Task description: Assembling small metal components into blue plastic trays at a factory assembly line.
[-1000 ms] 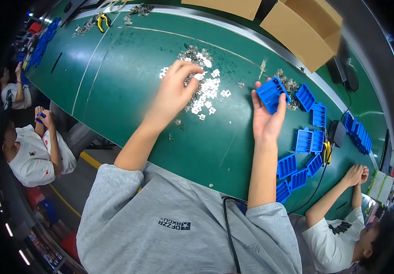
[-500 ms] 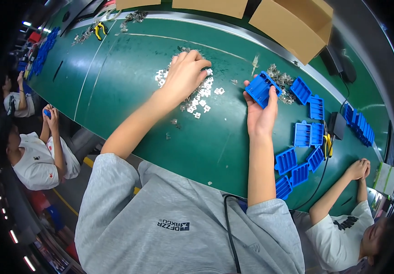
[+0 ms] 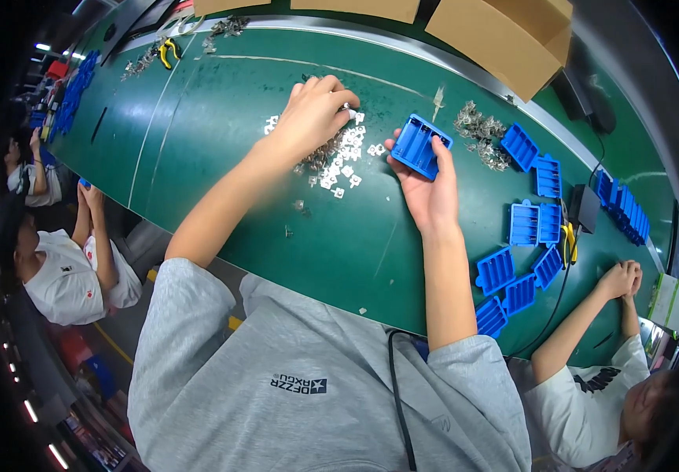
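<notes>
My left hand (image 3: pixel 313 116) reaches over a pile of small metal contact pieces (image 3: pixel 325 164) mixed with white ones (image 3: pixel 347 149). Its thumb and fingers are pinched together around a small white piece (image 3: pixel 349 112), mostly covered by the fingertips. To the right, my right hand (image 3: pixel 429 189) holds up a blue battery case (image 3: pixel 416 146), tilted, with its open side showing long compartments. The right thumb presses on the case's right side, and the fingers support it from beneath and behind. Small dark or metal parts show in its compartments.
Several blue cases (image 3: pixel 525 223) lie on the green table (image 3: pixel 316 259) to the right. Springy metal parts (image 3: pixel 481 134) are heaped behind them. Yellow-handled pliers (image 3: pixel 569 242) lie beside a black box (image 3: pixel 585 208) with a cable. Cardboard boxes (image 3: pixel 496 47) stand beyond. Co-workers sit at either side.
My right hand has brought the blue battery case left and slightly up, closer to my left hand. My left hand has shifted slightly, and a white piece now shows at its fingertips.
</notes>
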A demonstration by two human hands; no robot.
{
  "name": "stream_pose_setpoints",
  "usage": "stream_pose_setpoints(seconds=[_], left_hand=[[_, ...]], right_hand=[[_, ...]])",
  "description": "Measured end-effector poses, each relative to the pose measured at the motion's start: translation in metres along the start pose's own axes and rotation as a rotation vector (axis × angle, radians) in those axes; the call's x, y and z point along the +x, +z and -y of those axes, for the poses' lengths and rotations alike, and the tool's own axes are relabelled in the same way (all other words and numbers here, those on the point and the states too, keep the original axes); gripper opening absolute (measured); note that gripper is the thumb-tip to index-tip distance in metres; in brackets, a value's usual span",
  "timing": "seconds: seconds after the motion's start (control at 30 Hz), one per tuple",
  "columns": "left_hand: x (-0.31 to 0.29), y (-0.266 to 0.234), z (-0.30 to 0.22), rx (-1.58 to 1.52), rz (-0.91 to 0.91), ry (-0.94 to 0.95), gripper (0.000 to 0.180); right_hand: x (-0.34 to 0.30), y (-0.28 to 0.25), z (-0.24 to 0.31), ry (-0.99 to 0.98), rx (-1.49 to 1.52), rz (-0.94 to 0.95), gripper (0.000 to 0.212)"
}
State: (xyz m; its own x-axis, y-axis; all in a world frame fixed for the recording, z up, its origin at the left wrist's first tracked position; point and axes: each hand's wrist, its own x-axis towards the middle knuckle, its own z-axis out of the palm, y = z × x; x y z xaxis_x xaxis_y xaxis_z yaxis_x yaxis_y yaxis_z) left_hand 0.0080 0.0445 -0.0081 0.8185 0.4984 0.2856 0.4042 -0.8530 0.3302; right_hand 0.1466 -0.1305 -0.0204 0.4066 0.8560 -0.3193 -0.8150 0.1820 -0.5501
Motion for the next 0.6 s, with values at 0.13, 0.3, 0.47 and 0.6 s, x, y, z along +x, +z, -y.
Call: stream_pose_setpoints(seconds=[0.13,0.3,0.47,0.6], left_hand=[[0.003,-0.003,-0.01,0.043,0.082,0.0,0.019],[0.005,-0.003,-0.011,0.073,0.118,0.047,0.017],[0.015,-0.005,-0.004,0.016,0.211,0.105,0.013],[0.007,-0.024,-0.012,-0.468,0.238,0.08,0.012]], right_hand=[[0.0,0.003,-0.001,0.034,-0.011,-0.007,0.045],[-0.001,0.001,-0.002,0.026,0.004,-0.001,0.045],[-0.001,0.002,-0.001,0.03,-0.002,0.007,0.046],[-0.001,0.001,0.001,0.103,0.068,0.079,0.048]])
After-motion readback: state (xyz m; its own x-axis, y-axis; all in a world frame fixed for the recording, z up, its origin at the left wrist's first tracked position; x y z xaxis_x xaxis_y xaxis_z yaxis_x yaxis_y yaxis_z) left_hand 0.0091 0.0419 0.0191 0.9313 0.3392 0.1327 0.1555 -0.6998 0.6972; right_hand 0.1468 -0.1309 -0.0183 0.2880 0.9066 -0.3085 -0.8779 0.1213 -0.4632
